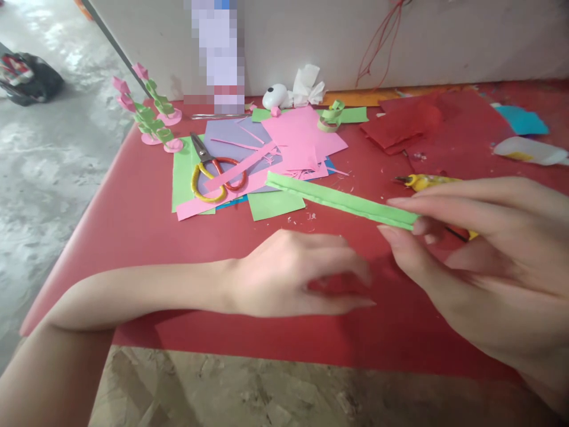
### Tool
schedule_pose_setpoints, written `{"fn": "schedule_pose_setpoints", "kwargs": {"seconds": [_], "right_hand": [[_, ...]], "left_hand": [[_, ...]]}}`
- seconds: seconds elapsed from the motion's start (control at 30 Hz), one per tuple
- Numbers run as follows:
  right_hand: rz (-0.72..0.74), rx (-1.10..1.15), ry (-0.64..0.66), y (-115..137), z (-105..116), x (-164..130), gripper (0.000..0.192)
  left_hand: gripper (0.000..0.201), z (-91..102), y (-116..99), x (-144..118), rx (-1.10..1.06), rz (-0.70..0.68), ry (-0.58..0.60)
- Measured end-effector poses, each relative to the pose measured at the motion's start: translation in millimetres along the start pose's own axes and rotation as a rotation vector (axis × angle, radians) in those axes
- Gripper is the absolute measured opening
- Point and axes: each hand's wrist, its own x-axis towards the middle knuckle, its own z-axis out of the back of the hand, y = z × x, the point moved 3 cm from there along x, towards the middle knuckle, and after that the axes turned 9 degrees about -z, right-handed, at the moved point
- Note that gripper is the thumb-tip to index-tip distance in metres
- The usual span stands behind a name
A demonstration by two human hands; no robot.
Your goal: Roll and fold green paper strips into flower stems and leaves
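Observation:
My right hand (pixel 489 261) pinches one end of a folded light green paper strip (pixel 340 200) between thumb and fingers. The strip points left above the table, with a crease along its length. My left hand (pixel 291 276) is just below and left of it, thumb and curled fingers apart with nothing between them. Beyond the strip, scissors (pixel 220 178) with one yellow and one red handle lie on pink paper (pixel 306 139), purple paper (pixel 222 130) and green paper (pixel 182 178). A glue gun (pixel 429 181) with a yellow body is partly hidden behind my right hand.
The red table (pixel 178 243) stands against a pale wall. Pink paper flowers with green stems (pixel 153 121) stand at its left edge. Towards the back are a white figure (pixel 275 96), a curled green strip (pixel 331 117), red paper (pixel 400 124) and a white bottle (pixel 528 150).

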Motion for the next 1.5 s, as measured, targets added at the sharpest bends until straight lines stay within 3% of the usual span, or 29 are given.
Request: {"fn": "schedule_pose_setpoints", "kwargs": {"seconds": [0.03,0.1,0.13,0.2,0.3,0.47,0.77,0.93,1.1,1.5], "right_hand": [[0.029,-0.021,0.002,0.3,-0.1,1.3,0.028],[0.070,-0.040,0.019,1.3,-0.3,3.8,0.024],[0.080,-0.050,0.029,1.8,-0.2,4.7,0.023],[0.091,-0.091,0.048,2.8,-0.1,5.1,0.023],[0.109,-0.146,0.053,5.3,0.2,3.3,0.025],[0.147,-0.131,0.071,11.0,-2.4,1.4,0.023],[0.102,-0.054,0.041,10.7,-4.5,-0.5,0.017],[0.035,-0.096,0.041,15.5,-7.2,-1.1,0.014],[-0.002,-0.109,0.001,19.8,-7.8,-2.1,0.011],[0.001,-0.126,-0.027,18.5,-11.9,-5.7,0.013]], "left_hand": [[0.004,3.7,-4.5,0.7,0.133,-0.162,-0.005],[0.007,14.3,-13.4,-0.2,0.431,-0.572,-0.152],[0.007,19.6,-13.3,-0.4,0.557,-0.664,-0.231],[0.004,28.6,-4.0,3.9,0.752,-0.545,-0.271],[0.003,33.9,6.8,6.9,0.851,-0.450,-0.274],[0.004,28.6,10.1,4.4,0.803,-0.443,-0.293],[0.006,24.4,6.6,5.9,0.754,-0.319,-0.222],[0.010,23.1,6.2,4.1,0.767,-0.352,-0.281],[0.011,25.6,5.5,4.8,0.808,-0.353,-0.242],[0.011,30.7,5.4,5.6,0.588,-0.127,-0.126]]}}
